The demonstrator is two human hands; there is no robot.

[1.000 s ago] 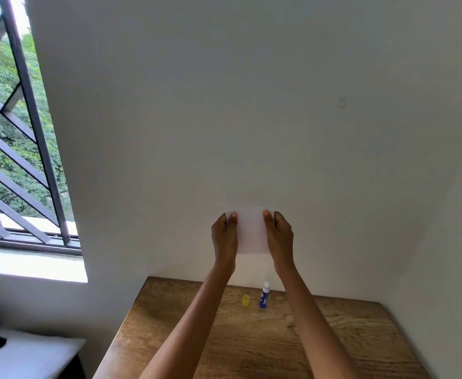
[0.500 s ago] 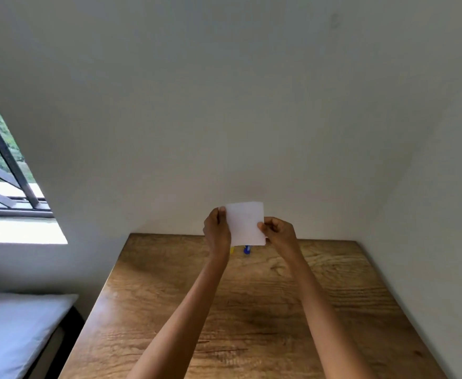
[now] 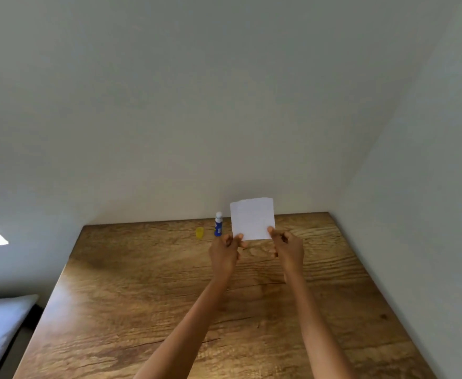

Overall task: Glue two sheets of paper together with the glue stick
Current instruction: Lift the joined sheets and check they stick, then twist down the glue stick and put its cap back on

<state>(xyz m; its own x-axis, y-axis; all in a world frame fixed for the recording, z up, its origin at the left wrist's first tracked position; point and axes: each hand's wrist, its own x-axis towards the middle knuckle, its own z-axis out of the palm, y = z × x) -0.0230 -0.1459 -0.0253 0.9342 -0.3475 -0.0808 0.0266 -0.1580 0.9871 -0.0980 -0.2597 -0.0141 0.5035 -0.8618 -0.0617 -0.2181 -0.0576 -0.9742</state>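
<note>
Plain white walls and a wooden table (image 3: 169, 310) pushed into the corner, nothing fancy. Both hands are up over the far end of the table holding a small white paper (image 3: 252, 218) upright: the left hand (image 3: 224, 254) has its fingers pinched shut on the bottom left corner, the right hand (image 3: 288, 251) pinched on the bottom right. Can't really tell if that's one sheet or two stacked, too small to see an edge. The glue stick (image 3: 218, 224) stands just left of the paper near the wall, cap off, with the yellow cap (image 3: 199, 232) lying beside it. Looks like the checking or lining-up stage to me. Next I'd guess the paper goes flat on the table and gets pressed down.
</note>
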